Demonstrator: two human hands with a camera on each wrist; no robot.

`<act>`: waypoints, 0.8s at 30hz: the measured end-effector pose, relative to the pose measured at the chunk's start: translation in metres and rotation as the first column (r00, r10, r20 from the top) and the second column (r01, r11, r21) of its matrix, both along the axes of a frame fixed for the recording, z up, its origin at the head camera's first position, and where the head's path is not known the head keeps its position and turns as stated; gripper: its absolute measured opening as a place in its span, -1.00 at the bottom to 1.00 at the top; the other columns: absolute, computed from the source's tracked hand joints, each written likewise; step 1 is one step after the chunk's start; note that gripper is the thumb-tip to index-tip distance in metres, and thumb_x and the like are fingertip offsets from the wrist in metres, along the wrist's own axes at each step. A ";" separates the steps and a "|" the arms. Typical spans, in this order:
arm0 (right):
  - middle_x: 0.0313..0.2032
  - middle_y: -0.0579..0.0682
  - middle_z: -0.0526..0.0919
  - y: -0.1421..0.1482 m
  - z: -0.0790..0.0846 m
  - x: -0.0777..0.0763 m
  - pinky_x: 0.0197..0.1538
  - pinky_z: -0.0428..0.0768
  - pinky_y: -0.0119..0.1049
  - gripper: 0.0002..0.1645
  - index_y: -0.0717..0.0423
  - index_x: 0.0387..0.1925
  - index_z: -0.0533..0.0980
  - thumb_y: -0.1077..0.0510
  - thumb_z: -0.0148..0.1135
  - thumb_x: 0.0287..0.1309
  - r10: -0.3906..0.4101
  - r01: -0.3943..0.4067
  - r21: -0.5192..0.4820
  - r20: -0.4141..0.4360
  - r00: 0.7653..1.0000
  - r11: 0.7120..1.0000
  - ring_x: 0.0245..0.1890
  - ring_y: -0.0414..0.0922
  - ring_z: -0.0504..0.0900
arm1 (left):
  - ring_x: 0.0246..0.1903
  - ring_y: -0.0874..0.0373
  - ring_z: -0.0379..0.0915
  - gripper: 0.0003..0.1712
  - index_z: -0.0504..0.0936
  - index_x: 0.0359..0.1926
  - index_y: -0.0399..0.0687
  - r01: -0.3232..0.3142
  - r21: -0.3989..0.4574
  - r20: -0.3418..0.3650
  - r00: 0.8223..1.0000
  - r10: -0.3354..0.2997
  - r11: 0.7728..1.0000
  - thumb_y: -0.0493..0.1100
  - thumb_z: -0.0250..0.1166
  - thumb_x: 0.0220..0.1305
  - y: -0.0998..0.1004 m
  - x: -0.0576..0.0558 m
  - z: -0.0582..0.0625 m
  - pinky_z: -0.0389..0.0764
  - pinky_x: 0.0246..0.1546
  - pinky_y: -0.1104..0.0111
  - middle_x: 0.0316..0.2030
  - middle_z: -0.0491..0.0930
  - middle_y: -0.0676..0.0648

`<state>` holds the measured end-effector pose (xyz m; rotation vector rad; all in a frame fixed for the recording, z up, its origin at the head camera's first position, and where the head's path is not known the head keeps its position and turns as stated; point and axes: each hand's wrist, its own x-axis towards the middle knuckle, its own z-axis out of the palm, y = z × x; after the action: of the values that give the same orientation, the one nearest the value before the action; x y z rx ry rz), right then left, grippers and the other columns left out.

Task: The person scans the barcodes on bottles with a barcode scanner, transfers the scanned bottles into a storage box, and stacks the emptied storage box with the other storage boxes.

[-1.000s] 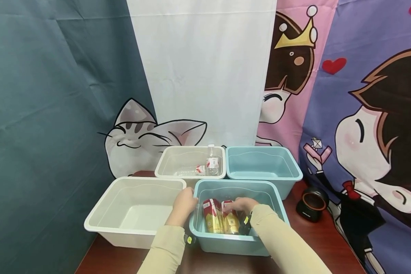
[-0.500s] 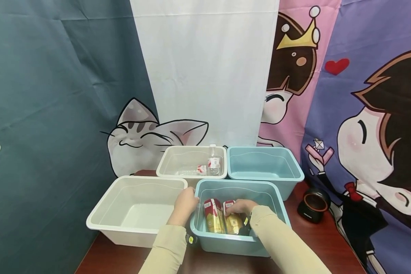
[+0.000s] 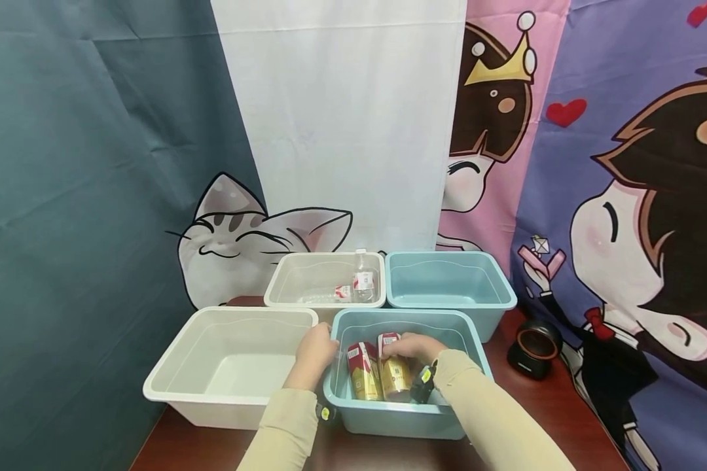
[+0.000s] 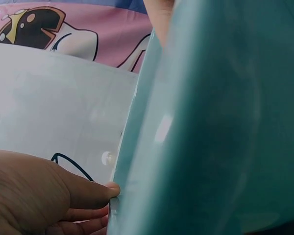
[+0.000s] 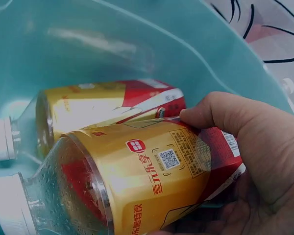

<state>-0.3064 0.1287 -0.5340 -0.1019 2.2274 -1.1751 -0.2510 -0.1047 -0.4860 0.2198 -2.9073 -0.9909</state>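
Observation:
Inside the front blue bin (image 3: 403,409) lie two gold-and-red labelled drink bottles with white caps. My right hand (image 3: 418,347) reaches into this bin and grips the right bottle (image 5: 152,171) round its red base end, thumb on the label. That base end is lifted, and the bottle slants with its cap end lower. The other bottle (image 5: 98,107) lies beside it, against the left wall in the head view. With my left hand (image 3: 317,353) I pinch the bin's left rim; in the left wrist view the fingertips (image 4: 113,190) press at the rim's edge.
A white bin (image 3: 235,392) stands left of the blue one. Behind are a second white bin (image 3: 294,304) with clear plastic bottles (image 3: 363,284) in it and another blue bin (image 3: 448,306). A black round device (image 3: 535,350) sits at the right on the brown table (image 3: 182,441).
My right hand has closed round the right bottle and raised its red end a little, tilting it. My left hand stays at the rim. The head view has shifted slightly.

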 end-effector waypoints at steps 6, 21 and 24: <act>-0.30 0.20 0.70 0.006 0.006 -0.004 -0.31 0.76 0.08 -0.45 0.29 -0.09 0.51 -0.07 0.32 0.05 -0.023 0.024 -0.041 0.032 0.999 0.999 -0.33 0.11 0.73 | -0.22 -0.12 0.66 -0.70 0.61 -0.06 -0.37 -0.001 -0.010 -0.002 1.000 0.001 1.000 -0.31 0.35 0.20 0.001 0.005 0.002 0.72 -0.10 0.01 -0.22 0.68 -0.25; -0.20 0.22 0.66 0.020 0.017 -0.013 -0.26 0.75 0.11 -0.34 0.31 0.05 0.46 -0.12 0.27 0.10 -0.052 0.063 -0.179 0.069 0.996 0.982 -0.20 0.10 0.70 | -0.11 -0.21 0.65 -0.67 0.59 -0.01 -0.40 -0.004 -0.167 -0.008 1.000 0.003 0.986 -0.31 0.31 0.23 0.009 0.005 0.008 0.70 -0.07 -0.03 -0.16 0.67 -0.32; -0.21 0.22 0.66 0.023 0.020 -0.012 -0.27 0.75 0.09 -0.38 0.33 0.01 0.47 -0.11 0.24 0.13 -0.050 0.068 -0.217 0.084 0.995 0.974 -0.21 0.10 0.69 | -0.13 -0.20 0.65 -0.66 0.58 0.00 -0.40 -0.015 -0.198 -0.014 1.000 0.013 0.980 -0.29 0.33 0.25 0.011 0.007 0.008 0.71 -0.10 -0.03 -0.17 0.65 -0.32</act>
<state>-0.3189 0.1517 -0.5144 -0.0780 2.0389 -1.4316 -0.2441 -0.0935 -0.4777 0.2214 -2.9616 -0.6905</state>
